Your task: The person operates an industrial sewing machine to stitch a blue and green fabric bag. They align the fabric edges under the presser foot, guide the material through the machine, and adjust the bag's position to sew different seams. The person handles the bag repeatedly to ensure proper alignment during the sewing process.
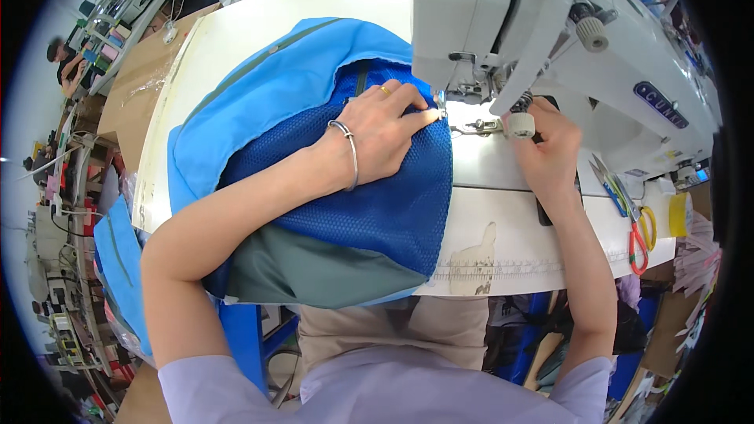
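Observation:
My left hand (381, 129), with a ring and a bracelet, lies on a dark blue mesh panel (345, 196). Its thumb and index finger pinch the panel's edge beside the presser foot of a white sewing machine (463, 16). The panel belongs to a sewn piece with light blue fabric (294, 71) and grey-green fabric (314, 267). To the right of the needle, my right hand (550, 145) is closed with curled fingers. A machine knob (520, 125) partly covers its fingertips, and what they hold cannot be made out. A dark flat object (544, 214) lies partly under this hand.
Scissors with orange handles (638, 247) and a second cutting tool with yellow handles (649, 228) lie right of my forearm, near a yellow tape roll (680, 214). More light blue fabric (122, 267) hangs at the left. Another person (69, 63) is at the far left.

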`<state>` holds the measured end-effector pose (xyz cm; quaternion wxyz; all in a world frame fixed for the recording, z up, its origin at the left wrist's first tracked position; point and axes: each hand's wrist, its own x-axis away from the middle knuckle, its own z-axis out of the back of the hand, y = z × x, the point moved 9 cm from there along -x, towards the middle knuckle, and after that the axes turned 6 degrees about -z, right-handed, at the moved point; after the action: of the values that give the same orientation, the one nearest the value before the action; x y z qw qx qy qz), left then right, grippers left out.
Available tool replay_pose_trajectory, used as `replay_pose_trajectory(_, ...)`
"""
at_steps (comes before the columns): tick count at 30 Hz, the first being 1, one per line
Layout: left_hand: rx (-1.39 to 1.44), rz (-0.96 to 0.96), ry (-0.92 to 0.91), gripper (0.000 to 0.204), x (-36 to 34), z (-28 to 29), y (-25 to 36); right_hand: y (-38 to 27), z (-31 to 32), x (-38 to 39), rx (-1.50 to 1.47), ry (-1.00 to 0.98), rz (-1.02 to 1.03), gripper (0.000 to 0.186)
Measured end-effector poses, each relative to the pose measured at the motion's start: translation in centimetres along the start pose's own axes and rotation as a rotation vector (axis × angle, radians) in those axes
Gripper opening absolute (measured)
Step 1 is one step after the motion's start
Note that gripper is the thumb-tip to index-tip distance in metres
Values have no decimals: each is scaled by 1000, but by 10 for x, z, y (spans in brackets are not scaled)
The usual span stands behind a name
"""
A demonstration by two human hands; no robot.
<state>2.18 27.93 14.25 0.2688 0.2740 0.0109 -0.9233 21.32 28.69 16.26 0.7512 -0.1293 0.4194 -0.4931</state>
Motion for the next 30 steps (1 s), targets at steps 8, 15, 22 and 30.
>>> replay_pose_trajectory(8,127,-19,-67,38,2,5,-12,-58,-28,37,7,-161,534,23)
replay_pose_trajectory(15,31,-25,-172,38,17,59,69,-86,-23,61,-19,-107,674,27)
replay_pose_trajectory(22,-147,4,-224,37,77,101,141,-105,6,108,-233,76,590,31)
replay_pose_trajectory(30,126,40,-151,31,63,93,126,-162,-45,186,77,48,709,30)
